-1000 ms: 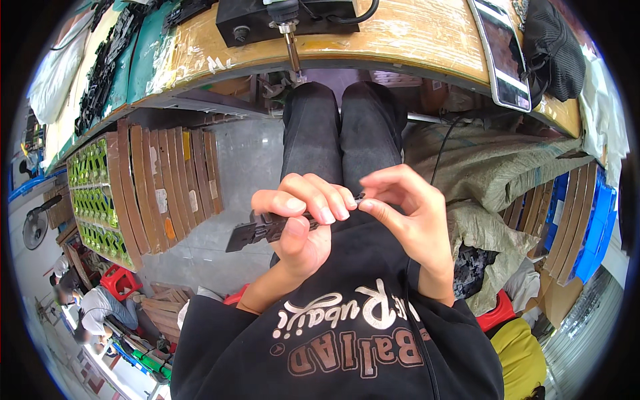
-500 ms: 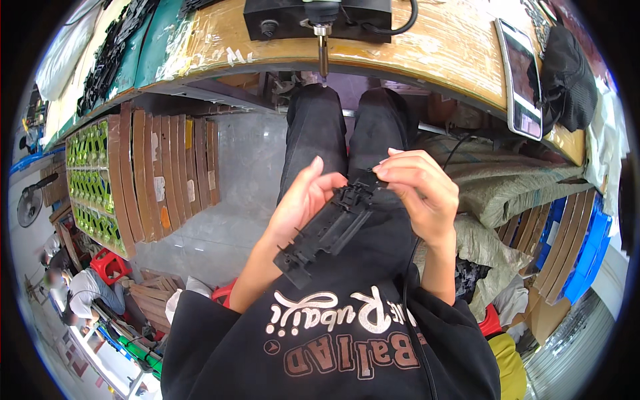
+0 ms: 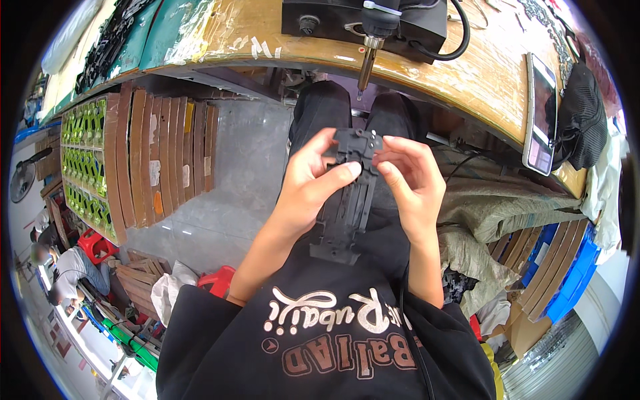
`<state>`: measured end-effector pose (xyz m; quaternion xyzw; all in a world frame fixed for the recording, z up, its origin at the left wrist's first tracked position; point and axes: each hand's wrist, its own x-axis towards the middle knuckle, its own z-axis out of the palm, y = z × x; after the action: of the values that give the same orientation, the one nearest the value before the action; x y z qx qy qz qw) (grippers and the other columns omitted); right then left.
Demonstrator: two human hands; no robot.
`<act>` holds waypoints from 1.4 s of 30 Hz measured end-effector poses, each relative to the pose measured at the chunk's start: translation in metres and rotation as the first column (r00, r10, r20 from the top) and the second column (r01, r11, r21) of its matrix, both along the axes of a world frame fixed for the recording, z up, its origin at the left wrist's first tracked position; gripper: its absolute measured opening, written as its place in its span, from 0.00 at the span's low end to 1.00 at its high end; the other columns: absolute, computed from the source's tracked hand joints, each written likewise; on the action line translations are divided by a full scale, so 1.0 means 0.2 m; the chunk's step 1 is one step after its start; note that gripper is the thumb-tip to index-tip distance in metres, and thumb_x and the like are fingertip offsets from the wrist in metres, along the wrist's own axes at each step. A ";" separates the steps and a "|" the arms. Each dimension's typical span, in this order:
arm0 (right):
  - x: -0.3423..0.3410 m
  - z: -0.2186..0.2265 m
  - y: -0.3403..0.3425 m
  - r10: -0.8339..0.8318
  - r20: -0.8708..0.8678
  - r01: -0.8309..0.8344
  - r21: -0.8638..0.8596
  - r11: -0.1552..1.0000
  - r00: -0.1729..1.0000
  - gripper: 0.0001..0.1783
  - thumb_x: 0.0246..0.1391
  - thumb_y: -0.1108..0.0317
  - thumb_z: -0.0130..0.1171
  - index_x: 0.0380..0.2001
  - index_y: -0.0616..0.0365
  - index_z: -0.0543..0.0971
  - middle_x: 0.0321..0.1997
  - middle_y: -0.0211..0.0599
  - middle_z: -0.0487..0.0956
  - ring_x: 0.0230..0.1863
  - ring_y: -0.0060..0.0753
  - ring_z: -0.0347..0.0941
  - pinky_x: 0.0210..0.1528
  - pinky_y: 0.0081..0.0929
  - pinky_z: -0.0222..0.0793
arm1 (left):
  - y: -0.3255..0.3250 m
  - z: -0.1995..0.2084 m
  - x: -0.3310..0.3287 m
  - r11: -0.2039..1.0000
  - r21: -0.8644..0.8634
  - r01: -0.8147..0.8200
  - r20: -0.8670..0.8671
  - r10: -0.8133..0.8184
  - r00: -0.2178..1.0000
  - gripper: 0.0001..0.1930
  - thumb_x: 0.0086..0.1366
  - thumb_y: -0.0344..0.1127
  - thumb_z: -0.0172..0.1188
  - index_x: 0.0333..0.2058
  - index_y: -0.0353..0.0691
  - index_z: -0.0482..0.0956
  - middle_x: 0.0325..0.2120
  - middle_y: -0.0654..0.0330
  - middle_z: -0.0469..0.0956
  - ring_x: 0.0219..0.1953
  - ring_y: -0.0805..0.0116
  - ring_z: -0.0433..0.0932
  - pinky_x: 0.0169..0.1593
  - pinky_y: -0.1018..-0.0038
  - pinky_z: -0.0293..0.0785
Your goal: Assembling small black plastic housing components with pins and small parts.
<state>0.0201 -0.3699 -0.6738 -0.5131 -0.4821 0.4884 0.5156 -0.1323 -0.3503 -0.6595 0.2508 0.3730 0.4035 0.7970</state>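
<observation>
A long black plastic chassis (image 3: 359,195) with moulded ribs and clips hangs over my lap, its wide end toward the bench. My left hand (image 3: 310,183) is closed around its left side, thumb pressed on top near the far end. At the far right edge my right hand (image 3: 419,187) has curled fingers, with index fingertip and thumb against the chassis. Small silver dots, like screw heads, show beside the index finger. Beyond the hands, an electric screwdriver (image 3: 369,63) points down past the bench edge, apart from the chassis.
On the wooden bench (image 3: 480,87) stand a black box (image 3: 320,20) with a knob and cable, a tablet (image 3: 541,113) and a black mesh bag (image 3: 580,123). Stacked brown trays (image 3: 160,157) stand to the left. Sacks (image 3: 493,193) lie at right. Other people sit far left.
The chassis has turned more upright and moved toward the bench. My left thumb has come over its top; my right fingers have shifted down its right edge. The view has shifted slightly.
</observation>
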 end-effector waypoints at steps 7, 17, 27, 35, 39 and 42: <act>0.05 0.04 0.00 0.197 -0.581 -0.469 -0.364 0.805 0.790 0.18 0.48 0.76 0.54 0.44 0.65 0.64 0.25 0.39 0.74 0.24 0.28 0.72 0.26 0.23 0.72 | 0.05 0.00 0.02 0.967 0.164 -0.194 -0.187 0.223 0.957 0.14 0.56 0.25 0.51 0.42 0.32 0.63 0.28 0.58 0.74 0.27 0.81 0.72 0.30 0.84 0.68; 0.05 0.08 0.01 0.219 -0.632 -0.513 -0.328 0.793 0.743 0.23 0.43 0.78 0.58 0.44 0.64 0.63 0.23 0.38 0.74 0.23 0.25 0.72 0.23 0.22 0.71 | 0.07 0.04 0.04 0.964 0.178 -0.196 -0.175 0.227 0.958 0.15 0.56 0.26 0.51 0.43 0.32 0.62 0.27 0.59 0.74 0.27 0.81 0.72 0.29 0.84 0.69; 0.04 0.08 0.02 0.202 -0.640 -0.490 -0.310 0.815 0.741 0.22 0.43 0.77 0.58 0.43 0.63 0.63 0.24 0.37 0.75 0.23 0.23 0.71 0.24 0.21 0.70 | 0.09 0.06 0.04 0.968 0.189 -0.164 -0.205 0.202 0.958 0.15 0.57 0.26 0.50 0.43 0.31 0.62 0.26 0.60 0.74 0.26 0.81 0.71 0.29 0.84 0.69; 0.04 0.10 0.02 0.180 -0.634 -0.475 -0.332 0.815 0.752 0.27 0.40 0.74 0.61 0.44 0.67 0.61 0.27 0.42 0.76 0.24 0.22 0.72 0.26 0.15 0.68 | 0.08 0.07 0.04 0.966 0.183 -0.185 -0.190 0.219 0.957 0.13 0.57 0.26 0.50 0.42 0.32 0.64 0.29 0.60 0.73 0.28 0.81 0.71 0.30 0.84 0.68; 0.03 0.11 0.02 0.161 -0.643 -0.473 -0.348 0.810 0.749 0.27 0.40 0.75 0.61 0.43 0.67 0.61 0.26 0.42 0.76 0.24 0.22 0.72 0.25 0.16 0.68 | 0.09 0.07 0.03 0.966 0.186 -0.182 -0.200 0.219 0.955 0.13 0.57 0.26 0.51 0.42 0.32 0.64 0.29 0.60 0.73 0.28 0.81 0.71 0.30 0.84 0.68; 0.03 0.10 0.02 0.169 -0.637 -0.480 -0.354 0.803 0.752 0.26 0.40 0.74 0.61 0.43 0.67 0.62 0.25 0.41 0.76 0.23 0.23 0.72 0.25 0.17 0.68 | 0.09 0.06 0.03 0.971 0.181 -0.156 -0.207 0.193 0.959 0.14 0.57 0.26 0.51 0.42 0.32 0.64 0.29 0.60 0.73 0.28 0.81 0.71 0.30 0.84 0.68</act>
<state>0.0257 -0.3654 -0.6532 -0.3598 -0.2448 0.8116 0.3898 -0.1272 -0.3327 -0.6467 0.3249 0.4465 0.4708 0.6881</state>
